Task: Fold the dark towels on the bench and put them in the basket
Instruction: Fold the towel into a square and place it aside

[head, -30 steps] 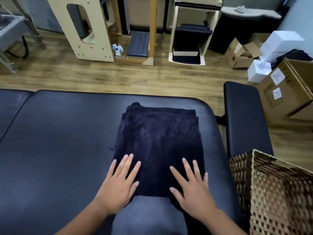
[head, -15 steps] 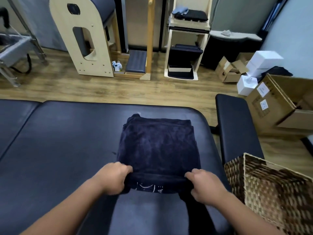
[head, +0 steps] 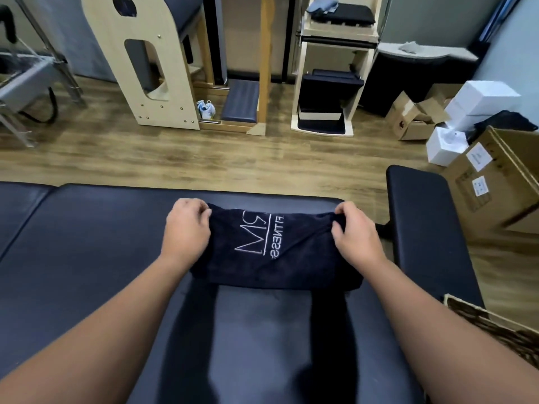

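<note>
I'm mid-fold: my left hand (head: 186,225) and right hand (head: 354,231) each pinch a far corner of the dark towel (head: 271,252) lying on the tabletop (head: 87,258). Next I judge it needs pressing flat, then lifting right into the basket (head: 495,328).

A wooden floor (head: 175,158) runs behind, carrying a pale arched wooden frame (head: 145,62) and an open wooden shelf unit (head: 329,83) with dark pads stacked inside. To the right, white boxes (head: 481,103) stand beside brown cardboard cartons (head: 495,182), with a small open carton (head: 408,118) near them
</note>
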Motion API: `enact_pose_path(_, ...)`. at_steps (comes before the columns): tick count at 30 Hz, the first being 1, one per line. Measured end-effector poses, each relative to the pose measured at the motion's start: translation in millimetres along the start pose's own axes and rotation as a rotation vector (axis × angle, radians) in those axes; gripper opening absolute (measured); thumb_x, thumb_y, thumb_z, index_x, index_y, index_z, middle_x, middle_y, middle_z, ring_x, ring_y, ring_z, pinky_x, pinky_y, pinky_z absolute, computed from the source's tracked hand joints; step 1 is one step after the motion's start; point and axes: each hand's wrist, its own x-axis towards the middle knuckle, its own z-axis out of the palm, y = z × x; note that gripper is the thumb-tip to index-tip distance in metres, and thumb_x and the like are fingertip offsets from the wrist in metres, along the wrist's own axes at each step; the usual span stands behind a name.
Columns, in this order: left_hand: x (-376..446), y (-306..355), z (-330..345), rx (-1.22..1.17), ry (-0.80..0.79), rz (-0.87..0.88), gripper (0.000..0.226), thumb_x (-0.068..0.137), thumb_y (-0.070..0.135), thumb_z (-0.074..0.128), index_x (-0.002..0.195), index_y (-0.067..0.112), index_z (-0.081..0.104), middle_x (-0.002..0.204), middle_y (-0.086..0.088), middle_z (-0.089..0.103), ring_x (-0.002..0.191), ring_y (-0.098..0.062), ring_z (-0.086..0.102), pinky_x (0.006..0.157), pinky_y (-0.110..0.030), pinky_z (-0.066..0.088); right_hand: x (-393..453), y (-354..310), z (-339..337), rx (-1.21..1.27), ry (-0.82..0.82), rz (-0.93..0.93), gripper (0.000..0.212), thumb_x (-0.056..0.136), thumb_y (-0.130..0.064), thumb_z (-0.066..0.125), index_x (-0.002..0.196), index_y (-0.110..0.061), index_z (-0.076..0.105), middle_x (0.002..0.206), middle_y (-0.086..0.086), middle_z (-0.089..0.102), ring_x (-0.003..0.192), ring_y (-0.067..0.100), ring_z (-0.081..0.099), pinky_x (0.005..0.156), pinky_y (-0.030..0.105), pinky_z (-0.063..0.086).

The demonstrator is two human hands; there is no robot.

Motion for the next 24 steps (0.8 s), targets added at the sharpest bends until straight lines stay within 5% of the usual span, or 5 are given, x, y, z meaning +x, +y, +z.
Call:
enact_pose_path(4, -25, -4, 27, 0.434, -0.227, 0.525, 0.056, 0.100, 0.054, 0.039, 0.136, 0.017, 0.059, 0.152, -0.009, 0.048, 0.143, -0.030, 0.043, 0.115, -0.056, 0.032, 51, 18, 38, -0.035, -0.082, 0.138, 0.013, 0.098, -0.032, 0.061, 0.095, -0.020, 0.059, 0.092, 0.001, 0.063, 0.096, 0.028, 0.057, 0.076, 0.036, 0.042)
enact_pose_path(9, -25, -32, 44, 0.551, -0.638, 0.053, 0.104, 0.073, 0.088, -0.011, 0.160, 0.030, -0.012, 0.167, 0.008, -0.023, 0.156, -0.023, -0.013, 0.122, -0.059, 0.010, 72, 37, 65, -0.307, -0.166, 0.241, 0.043, 0.102, -0.054, 0.041, 0.090, -0.017, 0.059, 0.104, 0.010, 0.066, 0.100, 0.034, 0.060, 0.071, 0.038, 0.043)
enact_pose_path(17, -17, 0, 66, 0.682, -0.618, 0.244, 0.079, 0.078, 0.073, -0.025, 0.154, 0.053, -0.013, 0.170, 0.000, -0.011, 0.155, -0.036, -0.011, 0.117, -0.067, 0.006, 27, -37, 65, -0.557, -0.009, -0.219, 0.035, 0.091, -0.050, 0.057, 0.108, -0.020, 0.063, 0.111, 0.012, 0.056, 0.100, 0.038, 0.051, 0.077, 0.046, 0.044)
enact_pose_path(20, -13, -6, 66, 0.622, -0.626, 0.214, 0.082, 0.077, 0.077, -0.022, 0.154, 0.052, -0.013, 0.170, 0.006, -0.011, 0.156, -0.028, -0.012, 0.120, -0.061, 0.008, -20, -47, 77, -0.507, -0.406, -0.037, 0.066, 0.094, -0.071, 0.027, 0.152, -0.040, 0.027, 0.161, 0.010, 0.024, 0.142, 0.045, 0.025, 0.107, 0.065, 0.029)
enact_pose_path(24, -12, -13, 54, 0.712, -0.578, 0.232, 0.065, 0.102, 0.055, 0.010, 0.162, 0.029, 0.013, 0.171, -0.003, 0.005, 0.157, -0.023, 0.004, 0.121, -0.052, 0.024, -26, -33, 77, -0.488, -0.482, 0.221, 0.075, 0.098, -0.068, 0.015, 0.160, -0.031, -0.003, 0.167, 0.017, -0.009, 0.151, 0.046, -0.010, 0.113, 0.073, 0.004)
